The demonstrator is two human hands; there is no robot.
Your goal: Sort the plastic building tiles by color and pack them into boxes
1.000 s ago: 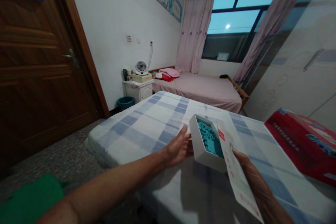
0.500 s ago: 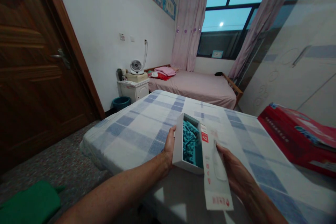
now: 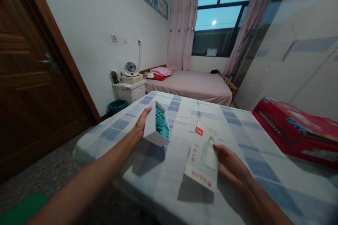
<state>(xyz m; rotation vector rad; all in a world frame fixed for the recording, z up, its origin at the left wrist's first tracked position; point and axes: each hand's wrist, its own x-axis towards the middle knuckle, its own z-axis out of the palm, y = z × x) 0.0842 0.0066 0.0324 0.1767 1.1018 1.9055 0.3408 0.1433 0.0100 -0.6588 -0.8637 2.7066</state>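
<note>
An open white box (image 3: pixel 151 130) is held by its left side in my left hand (image 3: pixel 141 124), tilted just above the bed. Teal pieces (image 3: pixel 161 123) fill the inside, small and knobbly; I cannot make out what kind they are. My right hand (image 3: pixel 230 165) pinches the right edge of a white printed bulb carton (image 3: pixel 197 158), which has a red label at its top and a bulb picture on its face. The carton tilts over the sheet, apart from the box, and casts a shadow below. My right fingertips behind it are partly hidden.
The bed under my hands has a blue-and-white checked sheet (image 3: pixel 182 112). A large red box (image 3: pixel 287 130) lies on its right. Beyond are a pink bed (image 3: pixel 190 84), a white cabinet (image 3: pixel 130 93) with a fan (image 3: pixel 131 69), and a teal bucket (image 3: pixel 117 105).
My hands have moved apart. The white box has gone left and slightly up, away from the bulb carton, which has shifted a little left and tilted. The view has turned slightly right.
</note>
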